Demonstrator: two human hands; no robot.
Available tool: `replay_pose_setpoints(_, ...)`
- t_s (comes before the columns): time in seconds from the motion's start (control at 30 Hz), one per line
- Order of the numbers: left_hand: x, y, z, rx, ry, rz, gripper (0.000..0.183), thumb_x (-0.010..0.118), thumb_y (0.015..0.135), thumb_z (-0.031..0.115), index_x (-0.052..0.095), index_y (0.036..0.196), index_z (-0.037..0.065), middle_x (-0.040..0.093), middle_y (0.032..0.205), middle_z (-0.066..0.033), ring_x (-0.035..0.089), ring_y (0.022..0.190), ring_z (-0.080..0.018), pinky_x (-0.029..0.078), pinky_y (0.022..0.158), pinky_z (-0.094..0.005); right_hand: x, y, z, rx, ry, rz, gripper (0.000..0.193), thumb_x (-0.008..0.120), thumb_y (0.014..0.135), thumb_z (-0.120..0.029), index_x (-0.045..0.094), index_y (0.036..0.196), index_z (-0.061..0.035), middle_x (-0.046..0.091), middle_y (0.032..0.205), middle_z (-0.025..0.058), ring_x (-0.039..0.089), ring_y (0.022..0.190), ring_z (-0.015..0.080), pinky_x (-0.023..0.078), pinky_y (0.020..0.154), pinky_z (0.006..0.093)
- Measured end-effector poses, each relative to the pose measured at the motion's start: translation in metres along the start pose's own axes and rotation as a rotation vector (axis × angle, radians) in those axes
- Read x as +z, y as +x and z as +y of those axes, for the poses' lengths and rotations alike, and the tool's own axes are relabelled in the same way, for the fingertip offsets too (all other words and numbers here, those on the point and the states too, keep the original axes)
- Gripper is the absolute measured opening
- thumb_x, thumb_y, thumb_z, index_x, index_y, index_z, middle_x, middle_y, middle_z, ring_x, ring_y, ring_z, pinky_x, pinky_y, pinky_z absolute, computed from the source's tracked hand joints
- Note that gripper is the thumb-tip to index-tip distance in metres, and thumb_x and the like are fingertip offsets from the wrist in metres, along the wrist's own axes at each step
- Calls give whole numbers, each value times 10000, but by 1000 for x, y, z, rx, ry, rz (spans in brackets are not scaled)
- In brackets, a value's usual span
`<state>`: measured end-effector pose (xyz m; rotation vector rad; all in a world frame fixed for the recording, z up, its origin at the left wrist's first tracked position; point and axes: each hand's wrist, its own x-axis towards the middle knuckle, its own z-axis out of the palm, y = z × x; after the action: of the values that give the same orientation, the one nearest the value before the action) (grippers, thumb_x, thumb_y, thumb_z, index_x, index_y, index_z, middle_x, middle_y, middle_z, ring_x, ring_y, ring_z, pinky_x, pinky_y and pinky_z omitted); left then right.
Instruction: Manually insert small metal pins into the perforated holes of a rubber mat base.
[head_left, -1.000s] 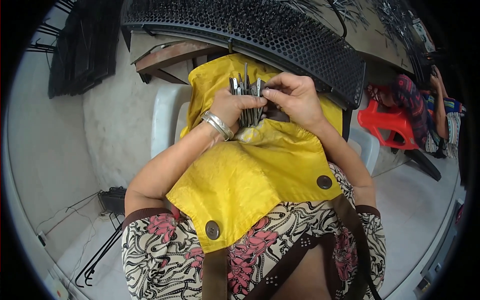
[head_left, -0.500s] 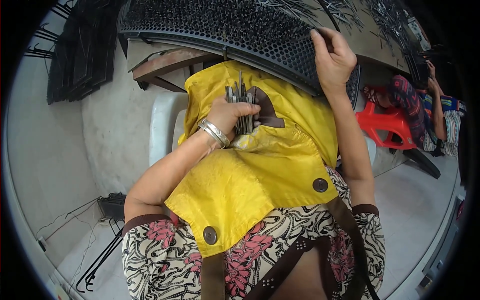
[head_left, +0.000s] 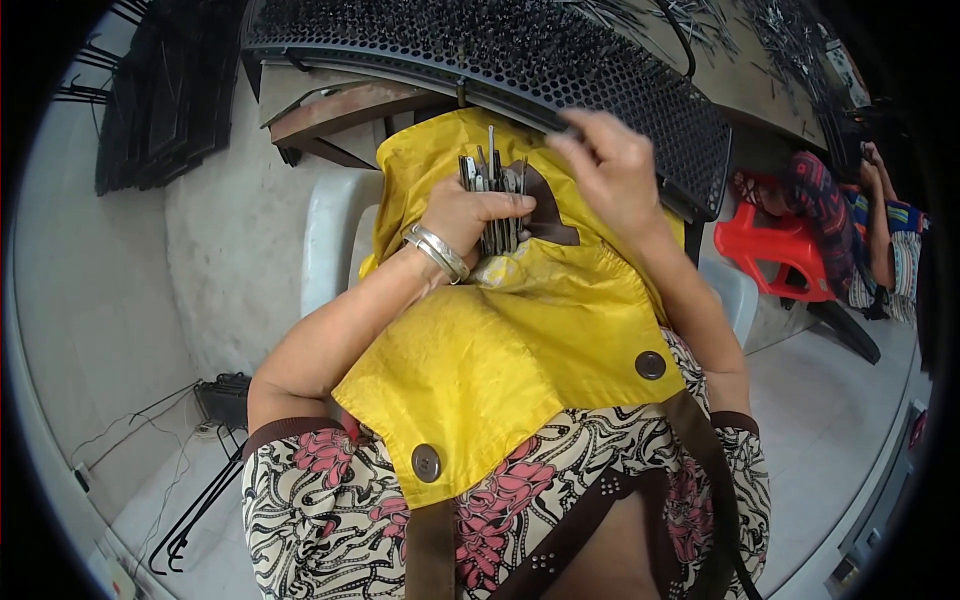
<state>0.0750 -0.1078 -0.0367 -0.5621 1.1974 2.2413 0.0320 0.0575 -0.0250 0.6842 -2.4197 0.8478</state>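
Observation:
A bundle of thin dark and silvery metal strips [head_left: 493,225] stands roughly upright in my left hand [head_left: 462,212], with its thumb laid across the front. This hand rests over the yellow apron [head_left: 480,340] on my lap. My right hand [head_left: 612,170] hovers in front of the perforated black tray [head_left: 660,140], apart from the bundle. Its fingers are bent and smeared by motion, so anything between them cannot be made out. Many thin dark pieces [head_left: 450,40] stand in the tray's holes; several rows toward the right end and front have bare holes.
The tray lies on a worn table [head_left: 340,115]. Loose metal strips [head_left: 700,30] are scattered behind it. Black racks [head_left: 165,110] hang at the left wall. A red plastic stool [head_left: 770,250] and another person [head_left: 825,220] are at the right. My chair has pale armrests [head_left: 340,235].
My right hand has left the tray's right part and come left and nearer, toward the bundle. My left hand keeps its hold. The view has shifted slightly.

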Motion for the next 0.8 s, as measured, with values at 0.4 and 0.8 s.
replay_pose_setpoints(0.4, -4, 5, -2, 5, 77, -121, 180, 640, 681, 3, 567, 846, 3, 587, 708, -76, 583, 591, -167, 506, 538, -294, -12, -8, -9, 722, 798, -180, 142, 607, 730, 7, 587, 866, 41, 582, 681, 33, 519, 562, 53, 419, 488, 175)
replay_pose_setpoints(0.8, 2, 2, 0, -36, -9, -14, 179, 639, 645, -67, 542, 787, -18, 577, 683, -100, 570, 515, -187, 513, 488, -297, 2, 35, 36, 282, 299, 340, 155, 609, 760, -37, 594, 899, 29, 579, 693, 23, 526, 595, 43, 440, 546, 177)
